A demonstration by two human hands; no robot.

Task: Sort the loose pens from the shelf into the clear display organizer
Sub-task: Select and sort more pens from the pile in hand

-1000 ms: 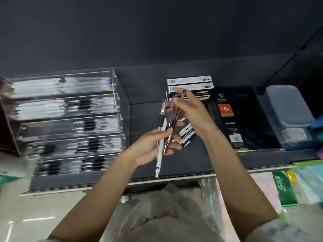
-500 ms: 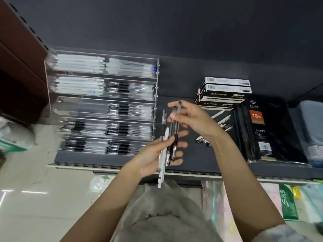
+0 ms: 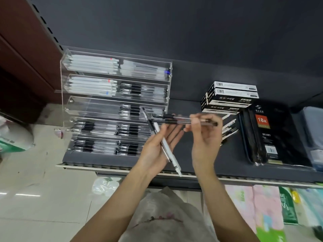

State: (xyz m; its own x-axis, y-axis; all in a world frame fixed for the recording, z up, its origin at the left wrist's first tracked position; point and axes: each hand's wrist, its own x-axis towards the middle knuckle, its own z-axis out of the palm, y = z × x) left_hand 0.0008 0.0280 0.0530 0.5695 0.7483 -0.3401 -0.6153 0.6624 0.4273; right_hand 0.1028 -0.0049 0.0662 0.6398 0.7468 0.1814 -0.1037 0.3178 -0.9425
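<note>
Head view: the right hand (image 3: 205, 137) now pinches two clear black-grip pens (image 3: 181, 119) between thumb and fingertips and holds them level, tips pointing left toward the clear display organizer (image 3: 115, 105); half a second ago they stood upright over the other hand. By my reading they are being lined up for a tier. The left hand (image 3: 157, 147) lies palm up, fingers loosely spread, cradling a white pen (image 3: 167, 151) and a slimmer dark one (image 3: 148, 119) that cross it diagonally. More loose pens (image 3: 229, 127) lie on the shelf (image 3: 218, 165) behind the right hand, beside stacked pen boxes (image 3: 229, 98) and a wrapped diary (image 3: 269, 135). The left hand's pens reach across the organizer's lower right tiers, so they may hinder insertion there.
</note>
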